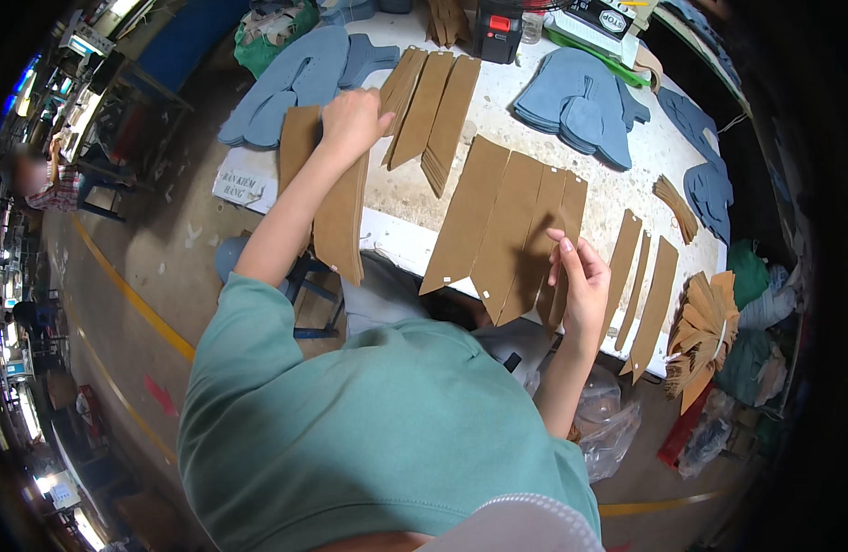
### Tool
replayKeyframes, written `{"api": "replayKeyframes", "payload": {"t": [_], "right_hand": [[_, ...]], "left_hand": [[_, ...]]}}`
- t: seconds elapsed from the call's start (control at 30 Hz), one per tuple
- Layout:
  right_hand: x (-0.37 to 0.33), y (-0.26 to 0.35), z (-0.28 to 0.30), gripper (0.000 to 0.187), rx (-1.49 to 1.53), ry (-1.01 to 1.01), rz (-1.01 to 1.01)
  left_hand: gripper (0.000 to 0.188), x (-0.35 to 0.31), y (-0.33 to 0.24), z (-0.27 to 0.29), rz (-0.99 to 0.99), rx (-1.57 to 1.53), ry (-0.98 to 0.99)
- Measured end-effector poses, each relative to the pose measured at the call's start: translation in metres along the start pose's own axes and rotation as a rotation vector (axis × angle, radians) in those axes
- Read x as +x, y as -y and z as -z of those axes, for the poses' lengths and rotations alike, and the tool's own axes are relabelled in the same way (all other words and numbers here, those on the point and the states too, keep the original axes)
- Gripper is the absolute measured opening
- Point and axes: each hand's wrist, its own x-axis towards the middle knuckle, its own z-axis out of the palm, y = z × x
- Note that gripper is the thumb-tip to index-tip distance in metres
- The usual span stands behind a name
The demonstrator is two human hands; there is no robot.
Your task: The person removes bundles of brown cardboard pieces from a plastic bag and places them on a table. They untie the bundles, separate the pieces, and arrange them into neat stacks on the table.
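Observation:
My left hand (353, 122) is over the top of a stack of long brown strips (339, 225) at the table's left front. Its fingers curl down out of sight and its thumb points right. My right hand (582, 281) hovers over the right side of several wide brown pieces (505, 230) with pointed ends, laid side by side. Its fingers are loosely bent and somewhat apart, with nothing visible between them. Small white marks show on the pieces' corners. Past my left hand lie more stacks of brown strips (426, 110).
Blue-grey cut pieces lie in stacks at the far left (295, 83) and far right (576, 101) of the white table (387, 189). Slim brown strips (658, 299) and a tied fanned bundle (704, 331) are on the right. A black device (497, 37) stands at the back.

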Motion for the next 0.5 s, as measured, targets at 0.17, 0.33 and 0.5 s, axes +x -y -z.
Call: {"api": "replayKeyframes", "payload": {"t": [0.17, 0.33, 0.5], "right_hand": [[-0.001, -0.004, 0.003, 0.027, -0.031, -0.002, -0.002], [-0.004, -0.004, 0.006, 0.03, -0.053, 0.006, -0.01], [-0.007, 0.003, 0.015, 0.026, -0.073, -0.018, -0.118]], "left_hand": [[0.016, 0.002, 0.009, -0.015, 0.066, -0.148, 0.037], [0.011, 0.011, 0.013, -0.003, 0.013, -0.106, -0.084], [0.011, 0.04, -0.008, 0.039, -0.129, -0.086, -0.387]]}}
